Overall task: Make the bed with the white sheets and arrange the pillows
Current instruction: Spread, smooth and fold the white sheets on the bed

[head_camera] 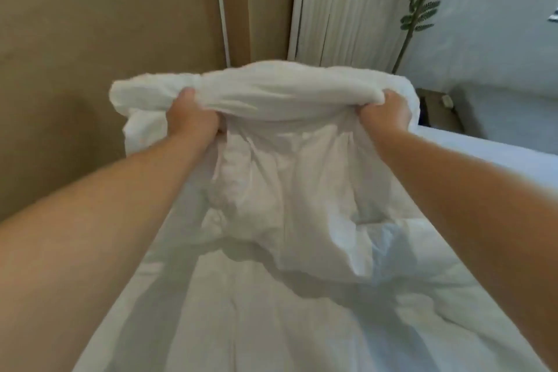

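A bulky white duvet (280, 178) is lifted off the bed, its top edge bunched into a thick roll. My left hand (190, 118) grips that roll at its left part, fingers buried in the cloth. My right hand (385, 113) grips the roll at its right end. Both arms reach straight forward. The duvet's lower part hangs and drapes onto the white bed (271, 326), which fills the bottom of the view. No pillow can be told apart from the bedding.
A tan padded wall panel (105, 39) rises on the left behind the bed. A white ribbed panel (341, 9) and a green leafy plant (416, 0) stand at the back right. A dark nook with small objects (437, 112) lies beside the bed's far right edge.
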